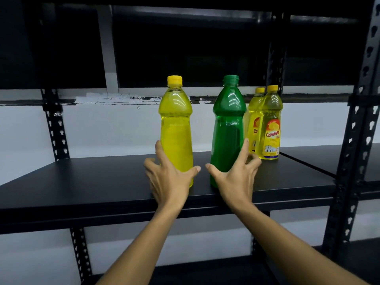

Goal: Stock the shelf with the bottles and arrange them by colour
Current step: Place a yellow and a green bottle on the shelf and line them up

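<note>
Head view only. Left hand (168,177) spread, fingers released, touching lower body of unlabelled yellow bottle (176,128). Right hand (234,177) likewise released at green bottle (228,130). Both upright near front of shelf (82,182). Two labelled yellow bottles (267,124) behind right. Likely full, heavyish, smooth, slippery plastic; grip narrow waist.

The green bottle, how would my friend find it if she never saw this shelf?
Look at the black shelf board at chest height, where four bottles stand. The green bottle stands near the front edge, right of the plain yellow bottle and in front of two labelled yellow bottles. It is the only green one, with a green cap and no label, and the right hand is spread around its base.
</note>
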Demonstrator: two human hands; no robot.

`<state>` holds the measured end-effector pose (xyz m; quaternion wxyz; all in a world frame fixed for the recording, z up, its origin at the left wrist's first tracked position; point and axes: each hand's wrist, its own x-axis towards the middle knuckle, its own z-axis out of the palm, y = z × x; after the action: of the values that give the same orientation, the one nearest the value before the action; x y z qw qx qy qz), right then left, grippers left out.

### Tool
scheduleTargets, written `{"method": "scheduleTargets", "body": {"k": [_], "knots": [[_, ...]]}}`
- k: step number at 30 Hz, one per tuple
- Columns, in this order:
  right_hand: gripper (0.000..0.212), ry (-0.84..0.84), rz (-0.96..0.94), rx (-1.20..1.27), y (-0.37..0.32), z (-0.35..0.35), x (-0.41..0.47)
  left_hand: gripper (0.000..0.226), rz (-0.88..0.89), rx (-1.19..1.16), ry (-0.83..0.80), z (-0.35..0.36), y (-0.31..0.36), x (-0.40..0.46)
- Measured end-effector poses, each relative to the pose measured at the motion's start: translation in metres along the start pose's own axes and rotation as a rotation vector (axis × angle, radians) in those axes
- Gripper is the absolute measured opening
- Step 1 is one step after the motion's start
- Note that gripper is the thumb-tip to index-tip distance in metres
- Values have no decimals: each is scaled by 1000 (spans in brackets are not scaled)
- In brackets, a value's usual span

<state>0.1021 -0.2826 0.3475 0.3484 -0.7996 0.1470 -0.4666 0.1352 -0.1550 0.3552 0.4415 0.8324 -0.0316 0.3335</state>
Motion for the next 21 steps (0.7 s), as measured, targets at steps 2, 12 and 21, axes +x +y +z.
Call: {"method": "scheduleTargets", "body": {"k": [2,12,21], "knots": [[117,-18,7,-4,1,-1,2,120,-6,12,-29,-2,-1,4],[97,-336,16,371,26,-34,22,118,47,-203,-355,-38,-27,31],[100,-79,68,-24,-2,-7,8,98,8,32,4,-13,8,10]]}}
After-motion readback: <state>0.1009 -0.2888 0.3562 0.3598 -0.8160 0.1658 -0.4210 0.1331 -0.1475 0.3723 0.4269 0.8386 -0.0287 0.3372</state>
